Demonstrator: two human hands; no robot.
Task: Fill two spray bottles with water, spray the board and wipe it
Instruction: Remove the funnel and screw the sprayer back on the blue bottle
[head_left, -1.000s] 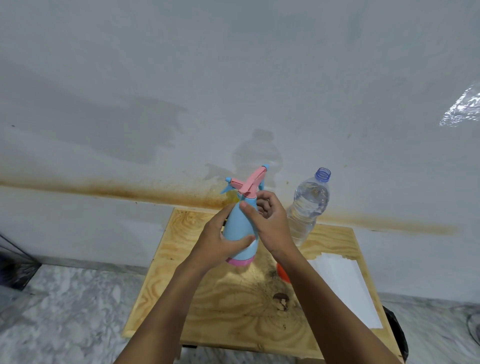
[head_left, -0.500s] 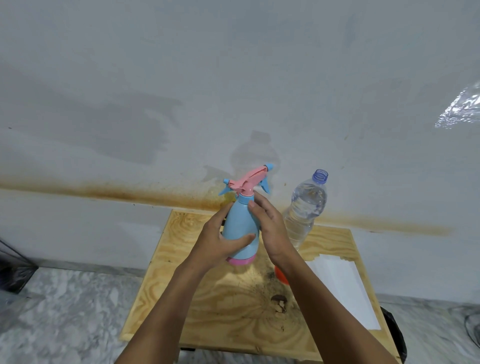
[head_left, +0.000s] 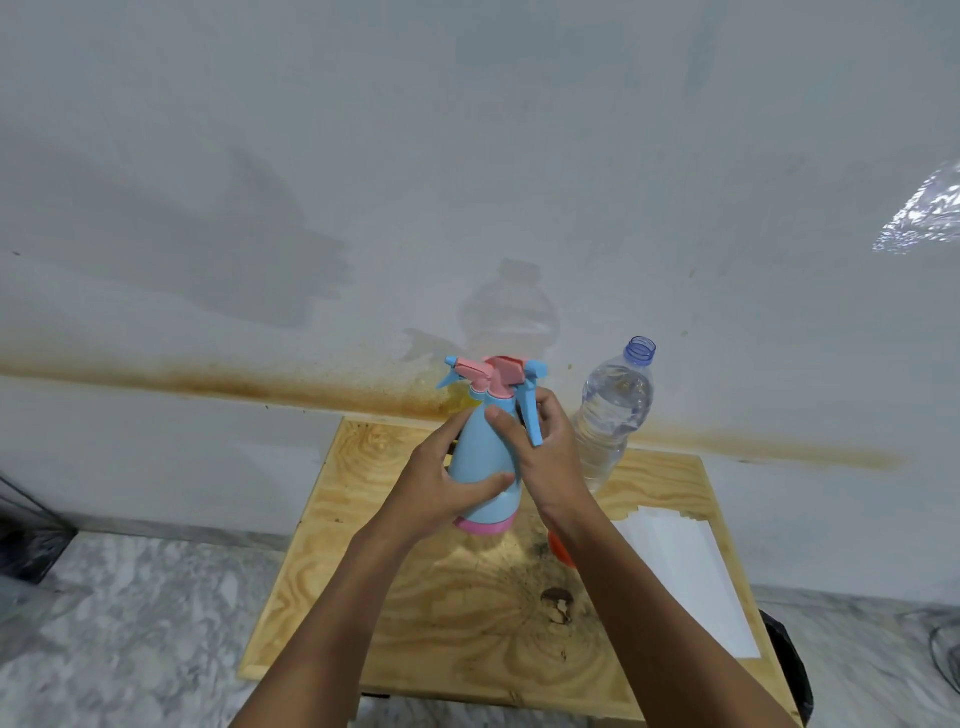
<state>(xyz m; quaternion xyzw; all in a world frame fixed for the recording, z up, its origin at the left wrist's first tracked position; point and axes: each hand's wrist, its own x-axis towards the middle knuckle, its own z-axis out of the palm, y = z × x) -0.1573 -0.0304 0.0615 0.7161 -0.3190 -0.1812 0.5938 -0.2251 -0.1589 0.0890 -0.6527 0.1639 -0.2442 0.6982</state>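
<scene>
Your left grip (head_left: 441, 488) clasping the body of the blue spray bottle (head_left: 483, 457), your right grip (head_left: 553, 462) grasping its neck, uncapped water bottle (head_left: 613, 415) just beside.

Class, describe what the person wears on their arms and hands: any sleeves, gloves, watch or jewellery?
The left hand and right hand are bare, without gloves; no rings show on the visible fingers. Neither wrist carries a watch or bracelet. The left forearm and right forearm are uncovered to the picture's edge; no sleeve shows.
</scene>
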